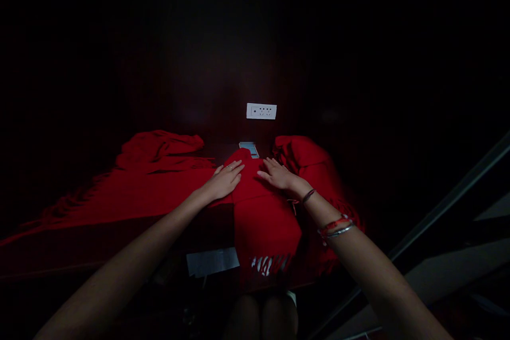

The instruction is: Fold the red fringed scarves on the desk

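A red fringed scarf (263, 218) lies over the dark table, its fringe hanging down past the front edge. On its left side rests my left hand (227, 179), palm down with the fingers stretched out. My right hand (277, 174) lies on or just above the scarf's right side, fingers spread and holding nothing. More red fringed cloth (159, 186) spreads out to the left, with a crumpled part at its back. To the right is a bunched heap of red cloth (313, 162), partly behind my right forearm.
A phone-like device with a lit screen (249, 149) lies behind the scarf, partly covered by it. A white socket panel (261, 111) is on the dark surface beyond. A pale flat piece (212, 262) shows near the table's front edge. The surroundings are very dark.
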`<state>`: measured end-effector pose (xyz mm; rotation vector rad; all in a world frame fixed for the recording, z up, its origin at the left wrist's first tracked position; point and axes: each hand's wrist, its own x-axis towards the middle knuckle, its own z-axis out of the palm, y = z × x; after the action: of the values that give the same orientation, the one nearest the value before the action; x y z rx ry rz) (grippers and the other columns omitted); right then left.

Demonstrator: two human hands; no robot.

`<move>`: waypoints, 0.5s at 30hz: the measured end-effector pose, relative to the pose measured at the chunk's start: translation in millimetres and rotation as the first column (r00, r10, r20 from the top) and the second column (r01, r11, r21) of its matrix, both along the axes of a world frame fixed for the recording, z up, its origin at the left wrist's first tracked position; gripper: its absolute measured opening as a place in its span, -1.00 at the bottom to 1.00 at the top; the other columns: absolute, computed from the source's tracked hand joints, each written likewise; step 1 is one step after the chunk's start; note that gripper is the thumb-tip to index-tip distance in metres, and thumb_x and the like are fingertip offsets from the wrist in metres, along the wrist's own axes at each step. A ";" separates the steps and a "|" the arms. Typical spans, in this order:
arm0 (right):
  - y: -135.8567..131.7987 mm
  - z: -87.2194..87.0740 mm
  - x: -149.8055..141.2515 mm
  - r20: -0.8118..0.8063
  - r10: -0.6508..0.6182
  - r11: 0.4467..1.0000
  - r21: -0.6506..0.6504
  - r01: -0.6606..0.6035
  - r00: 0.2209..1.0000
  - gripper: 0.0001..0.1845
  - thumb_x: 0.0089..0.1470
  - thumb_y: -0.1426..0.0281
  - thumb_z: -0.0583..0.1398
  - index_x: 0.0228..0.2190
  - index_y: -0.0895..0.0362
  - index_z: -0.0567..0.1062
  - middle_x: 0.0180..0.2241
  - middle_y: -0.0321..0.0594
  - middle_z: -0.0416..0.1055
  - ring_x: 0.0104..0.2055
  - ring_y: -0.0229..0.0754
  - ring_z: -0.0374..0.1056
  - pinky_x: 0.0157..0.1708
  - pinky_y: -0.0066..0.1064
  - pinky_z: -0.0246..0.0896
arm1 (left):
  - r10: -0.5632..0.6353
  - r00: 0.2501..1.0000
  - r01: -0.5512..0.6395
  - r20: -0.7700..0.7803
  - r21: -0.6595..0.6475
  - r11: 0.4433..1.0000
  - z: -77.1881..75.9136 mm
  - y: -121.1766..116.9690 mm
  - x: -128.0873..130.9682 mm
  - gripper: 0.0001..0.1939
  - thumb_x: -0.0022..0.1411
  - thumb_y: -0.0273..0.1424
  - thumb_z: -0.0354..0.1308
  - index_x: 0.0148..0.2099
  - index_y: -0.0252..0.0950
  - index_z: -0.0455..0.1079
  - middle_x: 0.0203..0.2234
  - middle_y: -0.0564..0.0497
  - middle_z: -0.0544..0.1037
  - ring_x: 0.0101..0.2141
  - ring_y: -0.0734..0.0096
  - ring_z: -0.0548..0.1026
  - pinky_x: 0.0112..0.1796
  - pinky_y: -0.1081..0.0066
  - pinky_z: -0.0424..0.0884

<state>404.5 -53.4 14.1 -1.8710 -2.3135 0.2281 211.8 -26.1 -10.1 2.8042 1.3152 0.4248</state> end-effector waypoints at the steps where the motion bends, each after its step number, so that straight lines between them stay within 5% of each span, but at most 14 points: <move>1: 7.7 0.0 -4.5 -0.008 0.004 0.999 0.039 -0.003 1.000 -0.25 -0.01 0.01 -0.21 0.09 0.24 -0.14 0.14 -0.07 -0.34 0.15 -0.09 -0.45 0.05 -0.19 -0.40 | 0.038 0.999 -0.039 0.017 0.041 0.998 1.4 6.5 3.1 -0.53 0.20 -0.33 -0.38 0.15 -0.30 -0.12 0.13 -0.02 -0.11 0.10 0.41 -0.15 0.01 0.18 -0.14; 9: 33.7 -44.4 -22.9 0.059 0.015 1.000 -0.003 -0.015 0.998 -0.22 -0.05 -0.05 -0.32 0.10 0.17 -0.18 0.15 -0.13 -0.39 0.16 -0.11 -0.45 0.05 -0.16 -0.46 | 0.128 0.986 -0.146 -0.105 -0.191 0.971 -29.2 35.1 5.5 -0.39 0.15 -0.11 -0.43 0.18 -0.31 -0.30 0.13 -0.04 -0.24 0.10 0.26 -0.19 -0.02 0.09 -0.10; 15: 29.9 -37.0 -19.8 0.071 0.033 0.999 -0.015 -0.032 0.997 -0.17 -0.09 -0.09 -0.32 0.10 0.16 -0.22 0.15 -0.17 -0.45 0.15 -0.09 -0.54 0.04 -0.13 -0.48 | 0.163 0.985 -0.168 -0.049 -0.151 0.974 -38.8 33.7 3.5 -0.37 0.14 -0.07 -0.46 0.18 -0.29 -0.30 0.13 0.03 -0.25 0.10 0.29 -0.20 0.00 0.13 -0.13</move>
<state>384.7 -23.5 -22.9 -1.8786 -2.3964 0.1843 215.4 7.6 -48.9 2.5998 1.5250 0.2623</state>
